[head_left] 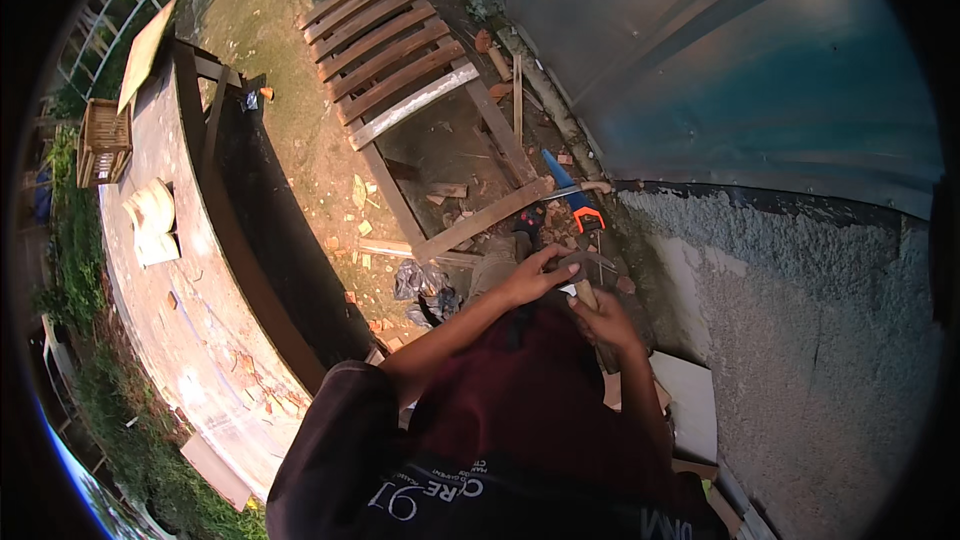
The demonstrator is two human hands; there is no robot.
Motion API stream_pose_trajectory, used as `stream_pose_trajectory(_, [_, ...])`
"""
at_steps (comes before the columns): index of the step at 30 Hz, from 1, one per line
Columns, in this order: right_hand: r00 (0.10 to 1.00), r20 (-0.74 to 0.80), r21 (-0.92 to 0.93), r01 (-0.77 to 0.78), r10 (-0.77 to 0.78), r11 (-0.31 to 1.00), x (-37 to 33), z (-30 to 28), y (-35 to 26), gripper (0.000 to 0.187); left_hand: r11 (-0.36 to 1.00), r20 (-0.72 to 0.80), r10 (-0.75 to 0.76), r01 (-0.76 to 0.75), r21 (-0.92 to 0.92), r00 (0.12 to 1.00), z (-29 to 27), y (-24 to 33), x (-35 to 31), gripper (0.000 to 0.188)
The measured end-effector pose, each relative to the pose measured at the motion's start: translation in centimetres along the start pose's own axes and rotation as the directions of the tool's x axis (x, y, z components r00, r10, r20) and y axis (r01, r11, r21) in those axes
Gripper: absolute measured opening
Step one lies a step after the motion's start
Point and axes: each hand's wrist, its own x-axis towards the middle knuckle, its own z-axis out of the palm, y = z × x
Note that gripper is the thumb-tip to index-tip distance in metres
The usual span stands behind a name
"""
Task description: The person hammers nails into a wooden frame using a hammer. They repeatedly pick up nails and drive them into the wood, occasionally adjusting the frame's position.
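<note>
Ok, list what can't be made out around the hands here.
Head view only:
- Thing between the left hand and right hand: mostly covered by fingers, too small to name.
- Each hand's grip: unclear at this size.
- Saw: blade end lost among rubble and planks.
- Ground under the hands: hidden by the person's body.

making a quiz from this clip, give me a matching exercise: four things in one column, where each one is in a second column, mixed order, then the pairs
Things:
1. handsaw
2. wooden pallet frame
3. small wooden crate
4. crumpled plastic bag

Places:
A. at the far end of the long workbench, on the person's left
B. on the dirt just beyond the left hand
C. flat on the ground by the blue metal wall
D. on the rubble at the foot of the rough grey wall, beyond the right hand

Pairs: 1-D, 2-C, 3-A, 4-B
</note>
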Motion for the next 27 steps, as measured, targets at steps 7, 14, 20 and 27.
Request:
stream_pose_trajectory(7, [0.968, -0.250, -0.239, -0.057, -0.004, 0.969, 3.6, -2.5, -5.0, 0.021, 0.950, -0.353, -0.203, 0.097, -0.297, 0.913, -3.3, -3.8, 5.0, 0.047])
stream_pose_trajectory(14, [0.992, -0.087, -0.462, 0.041, -0.091, 0.886, 5.1, -5.3, -7.1, 0.017, 0.991, -0.541, -0.034, -0.042, -0.128, 0.840, -2.2, -6.2, 4.7, 0.045])
stream_pose_trajectory(20, [0.910, 0.283, -0.657, 0.415, -0.304, 0.629, 6.8, -4.5, -7.7, 0.029, 0.947, -0.621, 0.219, -0.318, -0.051, 0.753, 2.2, -1.4, 2.9, 0.037])
stream_pose_trajectory(27, [0.753, 0.616, -0.581, 0.634, -0.234, 0.510, 10.2, -4.2, -8.5, 0.032, 0.948, -0.828, 0.286, -0.272, 0.168, 0.483, 5.6, -3.0, -2.0, 0.039])
